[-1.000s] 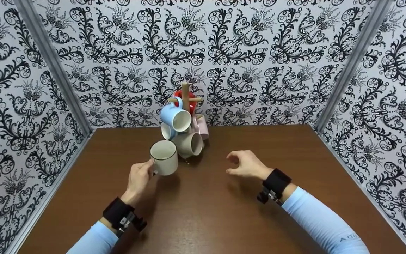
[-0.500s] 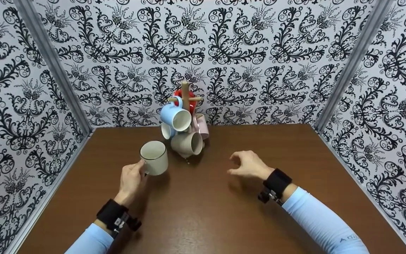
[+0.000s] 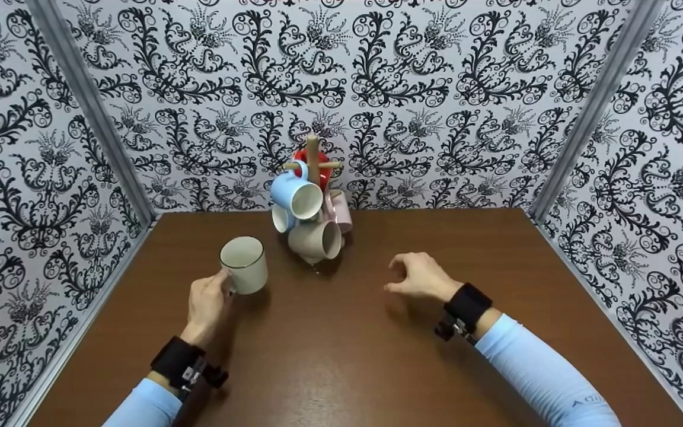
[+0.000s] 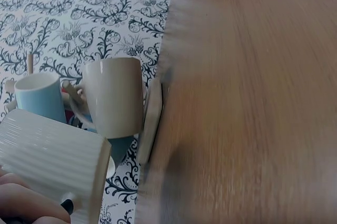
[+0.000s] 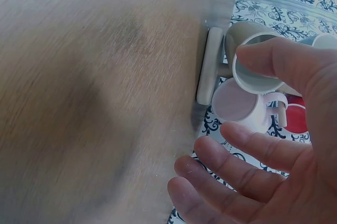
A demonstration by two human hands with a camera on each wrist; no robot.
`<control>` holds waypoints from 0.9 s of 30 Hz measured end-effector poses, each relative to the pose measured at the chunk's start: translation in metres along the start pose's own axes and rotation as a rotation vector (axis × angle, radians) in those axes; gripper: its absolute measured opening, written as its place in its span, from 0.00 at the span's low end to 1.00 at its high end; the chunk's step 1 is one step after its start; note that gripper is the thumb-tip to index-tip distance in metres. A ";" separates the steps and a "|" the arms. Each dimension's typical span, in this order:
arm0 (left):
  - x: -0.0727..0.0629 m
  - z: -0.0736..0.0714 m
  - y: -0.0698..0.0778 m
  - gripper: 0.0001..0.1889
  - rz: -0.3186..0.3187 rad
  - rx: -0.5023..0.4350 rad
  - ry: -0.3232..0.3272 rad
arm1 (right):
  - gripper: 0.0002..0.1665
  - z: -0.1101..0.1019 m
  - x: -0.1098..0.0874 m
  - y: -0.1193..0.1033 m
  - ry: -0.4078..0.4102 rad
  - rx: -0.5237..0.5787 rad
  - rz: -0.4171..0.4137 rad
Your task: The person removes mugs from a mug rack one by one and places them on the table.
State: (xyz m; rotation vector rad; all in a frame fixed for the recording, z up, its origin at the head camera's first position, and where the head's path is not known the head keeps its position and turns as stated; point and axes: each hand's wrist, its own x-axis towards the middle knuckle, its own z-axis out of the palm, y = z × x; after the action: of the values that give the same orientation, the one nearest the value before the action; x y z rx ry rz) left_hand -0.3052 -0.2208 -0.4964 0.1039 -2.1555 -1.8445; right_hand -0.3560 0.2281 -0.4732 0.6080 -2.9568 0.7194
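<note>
My left hand (image 3: 206, 301) grips a cream mug (image 3: 245, 267) with a dark rim by its handle, left of the mug tree. In the left wrist view the ribbed side of this cream mug (image 4: 52, 155) shows close up, fingers curled at its handle. My right hand (image 3: 421, 276) hovers over the table on the right, fingers loosely bent, holding nothing. At the back stands the wooden mug tree (image 3: 312, 155). On it hang a light blue mug (image 3: 295, 196), a beige mug (image 3: 316, 240), a pink mug (image 3: 340, 212) and a red mug (image 3: 322, 175).
Another light blue mug (image 3: 282, 219) hangs low on the tree's left side, partly hidden. The brown table (image 3: 341, 356) ends at patterned walls (image 3: 412, 107) on the back and both sides. Grey posts (image 3: 590, 118) mark the corners.
My left hand has moved left with the cream mug, away from the mug tree. My right hand has stayed almost still.
</note>
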 end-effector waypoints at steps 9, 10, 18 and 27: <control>-0.001 -0.017 -0.006 0.32 -0.027 0.004 0.017 | 0.30 -0.002 -0.002 0.003 0.013 0.008 -0.008; -0.001 -0.020 -0.007 0.32 -0.034 0.004 0.019 | 0.30 -0.001 -0.002 0.003 0.015 0.005 -0.010; -0.004 -0.037 -0.019 0.32 -0.121 -0.005 0.030 | 0.30 0.001 -0.002 0.004 0.015 -0.002 -0.016; -0.002 -0.053 -0.025 0.30 -0.208 -0.028 0.061 | 0.28 0.000 -0.003 0.002 0.017 0.002 -0.016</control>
State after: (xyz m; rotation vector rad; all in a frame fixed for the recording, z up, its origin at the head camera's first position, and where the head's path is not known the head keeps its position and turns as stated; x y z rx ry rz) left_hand -0.2918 -0.2750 -0.5141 0.3869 -2.1458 -1.9539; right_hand -0.3542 0.2309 -0.4750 0.6216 -2.9329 0.7233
